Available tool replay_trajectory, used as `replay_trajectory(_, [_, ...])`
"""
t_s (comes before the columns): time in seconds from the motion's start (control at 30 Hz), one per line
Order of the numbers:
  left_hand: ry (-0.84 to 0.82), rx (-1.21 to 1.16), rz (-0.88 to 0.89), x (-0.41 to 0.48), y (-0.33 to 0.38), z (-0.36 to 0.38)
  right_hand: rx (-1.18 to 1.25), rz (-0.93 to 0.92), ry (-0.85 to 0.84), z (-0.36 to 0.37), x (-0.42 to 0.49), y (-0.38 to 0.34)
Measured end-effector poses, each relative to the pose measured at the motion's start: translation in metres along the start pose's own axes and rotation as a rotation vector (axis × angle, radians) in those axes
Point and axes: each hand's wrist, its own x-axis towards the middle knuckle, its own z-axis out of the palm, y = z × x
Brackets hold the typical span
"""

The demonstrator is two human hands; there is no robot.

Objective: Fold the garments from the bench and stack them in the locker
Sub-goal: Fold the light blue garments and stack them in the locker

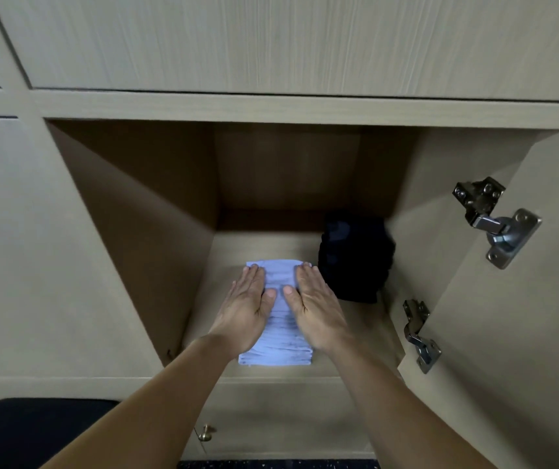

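A folded light blue garment (280, 336) lies on the floor of the open locker (349, 319), near its front edge. My left hand (249, 301) lies flat on the garment's left side, fingers straight. On the right side my right hand (315, 299) presses flat in the same way, thumbs almost meeting in the middle. A folded black garment (354, 258) sits to the right of the blue one, further back against the locker's right wall.
The locker door (515, 333) stands open on the right with two metal hinges (494, 221). Closed wooden doors surround the opening. A small brass knob (205, 433) shows on the door below. A black cushioned seat (31, 431) is at the bottom left.
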Motion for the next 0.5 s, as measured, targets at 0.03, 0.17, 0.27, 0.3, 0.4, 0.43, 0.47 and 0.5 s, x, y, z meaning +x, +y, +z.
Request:
replay_trajectory(0.03, [0.007,-0.059,-0.004,-0.002,0.002,-0.005,-0.021,0.002,-0.002,-0.006,-0.001,-0.003])
replay_trajectory(0.17, [0.146,-0.287,-0.021,-0.023,0.014,-0.034,-0.105,-0.041,0.172,-0.038,-0.013,-0.02])
replay_trajectory(0.27, [0.184,-0.387,-0.082,-0.046,0.015,-0.047,-0.117,-0.113,0.321,-0.058,-0.03,-0.033])
replay_trajectory(0.3, [0.181,-0.405,-0.113,-0.053,0.012,-0.047,-0.152,-0.147,0.324,-0.063,-0.035,-0.036])
replay_trajectory(0.4, [0.119,-0.423,-0.204,-0.074,-0.001,-0.033,-0.314,-0.221,0.223,-0.064,-0.049,-0.044])
replay_trajectory(0.43, [0.097,-0.43,-0.235,-0.079,-0.004,-0.024,-0.371,-0.228,0.183,-0.061,-0.051,-0.045])
replay_trajectory(0.47, [0.09,-0.434,-0.249,-0.083,-0.006,-0.016,-0.428,-0.232,0.147,-0.056,-0.053,-0.044])
replay_trajectory(0.5, [0.092,-0.426,-0.252,-0.085,-0.009,-0.007,-0.485,-0.237,0.113,-0.05,-0.053,-0.043])
